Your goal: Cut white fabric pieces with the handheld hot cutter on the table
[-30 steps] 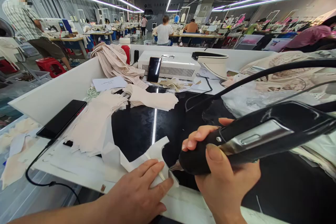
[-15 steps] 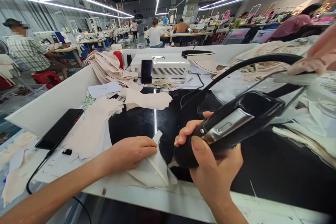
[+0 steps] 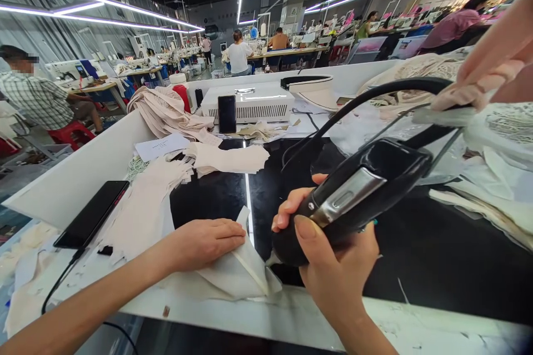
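Observation:
In my right hand [image 3: 339, 263] is a black corded hand tool [image 3: 358, 194] with a silver lever; my thumb rests by the lever and my fingers wrap round the body. Its narrow tip points down left, close to the edge of a pale cloth piece [image 3: 239, 274]; whether it touches cannot be made out. My left hand [image 3: 208, 241] lies flat on this folded cloth, fingers stretched out and pressing it down near the table's front edge. A thick black cord [image 3: 358, 97] arches from the tool's upper end.
Stacked pale cloth pieces [image 3: 145, 199] and a black phone-like device [image 3: 91, 213] lie at left. Behind stand an upright phone [image 3: 227, 113] and a white vented box [image 3: 266, 105]. Another person's blurred hand [image 3: 478, 83] appears near the cord. More cloth [image 3: 495, 205] lies right.
The view has shifted slightly, so the background sits further left. The tool's upper end appears a little lower and further left. My left hand stays on the cloth.

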`<state>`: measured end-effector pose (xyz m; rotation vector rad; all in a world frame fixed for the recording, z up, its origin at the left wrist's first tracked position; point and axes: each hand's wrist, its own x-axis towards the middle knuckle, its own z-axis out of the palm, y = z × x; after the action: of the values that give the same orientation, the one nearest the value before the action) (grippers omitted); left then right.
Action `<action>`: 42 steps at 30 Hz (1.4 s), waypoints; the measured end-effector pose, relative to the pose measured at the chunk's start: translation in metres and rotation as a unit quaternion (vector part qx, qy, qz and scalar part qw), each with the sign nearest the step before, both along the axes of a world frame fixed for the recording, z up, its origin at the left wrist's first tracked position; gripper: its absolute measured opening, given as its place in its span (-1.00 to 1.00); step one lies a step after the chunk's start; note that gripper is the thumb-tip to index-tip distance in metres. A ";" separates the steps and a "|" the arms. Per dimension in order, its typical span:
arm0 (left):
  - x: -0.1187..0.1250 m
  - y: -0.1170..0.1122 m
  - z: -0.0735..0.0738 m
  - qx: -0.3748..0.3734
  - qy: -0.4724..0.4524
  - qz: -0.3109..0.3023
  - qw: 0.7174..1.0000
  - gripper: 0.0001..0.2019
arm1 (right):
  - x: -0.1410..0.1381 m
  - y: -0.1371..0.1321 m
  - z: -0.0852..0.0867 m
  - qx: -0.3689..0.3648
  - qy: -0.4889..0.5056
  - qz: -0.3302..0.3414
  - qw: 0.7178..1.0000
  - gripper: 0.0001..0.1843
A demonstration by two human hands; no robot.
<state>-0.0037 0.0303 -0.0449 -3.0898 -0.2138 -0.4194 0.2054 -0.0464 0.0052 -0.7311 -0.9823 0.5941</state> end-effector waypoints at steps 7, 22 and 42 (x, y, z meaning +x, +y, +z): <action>0.003 -0.009 0.013 0.022 0.040 0.042 0.998 -0.60 | -0.002 -0.001 0.004 -0.003 -0.008 -0.007 1.000 -0.76; 0.003 -0.025 0.009 0.066 0.057 0.055 0.995 -0.52 | -0.003 -0.002 0.002 -0.002 -0.013 -0.004 1.000 -0.73; 0.006 -0.029 0.013 0.030 0.059 0.063 0.996 -0.47 | -0.009 0.014 0.000 -0.015 -0.013 -0.022 1.000 -0.76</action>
<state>0.0022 0.0016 -0.0317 -3.0073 -0.3841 -0.2344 0.1959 -0.0327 0.0051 -0.7876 -0.9807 0.5624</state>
